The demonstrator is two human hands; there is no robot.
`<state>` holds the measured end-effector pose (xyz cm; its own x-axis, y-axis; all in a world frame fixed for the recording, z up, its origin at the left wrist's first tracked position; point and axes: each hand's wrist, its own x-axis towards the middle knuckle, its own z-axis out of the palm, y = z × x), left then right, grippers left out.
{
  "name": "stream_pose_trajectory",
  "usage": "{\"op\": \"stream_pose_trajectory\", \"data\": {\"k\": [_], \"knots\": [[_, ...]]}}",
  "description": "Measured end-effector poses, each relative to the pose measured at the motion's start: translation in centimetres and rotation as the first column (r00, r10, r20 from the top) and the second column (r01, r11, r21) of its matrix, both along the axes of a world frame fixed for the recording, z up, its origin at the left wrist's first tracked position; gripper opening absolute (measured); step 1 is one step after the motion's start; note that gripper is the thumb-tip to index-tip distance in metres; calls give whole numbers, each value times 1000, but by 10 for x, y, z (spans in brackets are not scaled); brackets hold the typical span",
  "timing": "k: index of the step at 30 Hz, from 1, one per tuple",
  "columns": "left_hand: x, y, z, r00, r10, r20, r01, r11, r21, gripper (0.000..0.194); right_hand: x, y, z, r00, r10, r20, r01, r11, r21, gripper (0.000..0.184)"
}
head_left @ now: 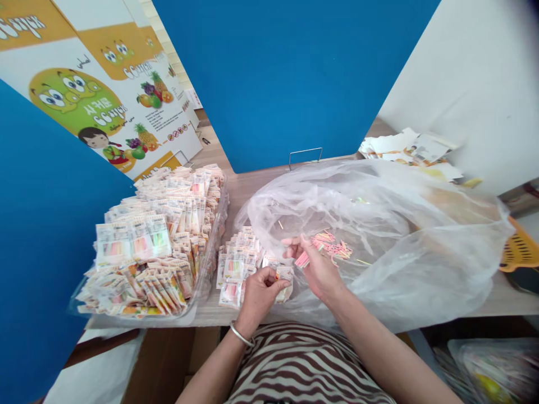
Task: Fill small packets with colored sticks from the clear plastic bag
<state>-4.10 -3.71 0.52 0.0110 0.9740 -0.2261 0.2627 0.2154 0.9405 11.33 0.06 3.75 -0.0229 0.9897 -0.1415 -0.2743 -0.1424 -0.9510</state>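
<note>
My left hand (261, 292) pinches a small clear packet (283, 276) at the table's near edge. My right hand (314, 264) is closed on a little bundle of pink sticks (302, 259) right beside that packet. More loose pink and yellow sticks (332, 247) lie inside a big crumpled clear plastic bag (400, 247) spread over the table's right half. A short stack of filled packets (238, 264) lies just left of my hands.
A clear tray (206, 275) heaped with several filled packets fills the left of the wooden table (252, 185). Blue panels and printed cartons stand behind. Loose printed cards (412, 148) lie at the back right, a yellow basket (520, 249) at the right edge.
</note>
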Motion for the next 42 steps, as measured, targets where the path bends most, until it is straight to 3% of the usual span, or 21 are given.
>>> {"op": "stream_pose_trajectory", "data": {"k": [4,10,15,17,21,25,31,34,37,42], "knots": [[5,0,6,998,-12,55,11,1000,21,38,-11,-1,-2,989,43,145,-43,999,-1,62],[4,-1,12,995,-30,93,23,997,72,30,-11,-8,-16,940,204,272,-218,976,20,62],[3,-2,14,987,-124,99,110,983,145,36,-4,-10,1,863,271,426,-332,940,75,51],[2,-4,11,986,-111,128,91,984,155,39,1,-13,9,807,236,541,-351,929,118,45],[-2,-6,-3,978,-26,206,1,993,121,43,14,-23,20,708,143,692,-338,928,154,53],[-8,-9,-9,975,16,222,-46,990,133,44,21,-28,20,676,137,724,-350,924,152,24],[-18,-16,4,997,-5,74,-16,959,284,36,11,-30,11,710,71,700,-347,901,261,21],[-22,-16,6,997,42,69,-63,943,327,45,6,-30,7,743,125,658,-370,896,247,23],[-27,-18,6,995,100,26,-104,950,296,27,3,-31,4,739,175,651,-402,890,216,23],[-42,-35,11,996,82,-38,-67,951,302,28,-12,-38,1,702,276,656,-498,849,176,21]]}}
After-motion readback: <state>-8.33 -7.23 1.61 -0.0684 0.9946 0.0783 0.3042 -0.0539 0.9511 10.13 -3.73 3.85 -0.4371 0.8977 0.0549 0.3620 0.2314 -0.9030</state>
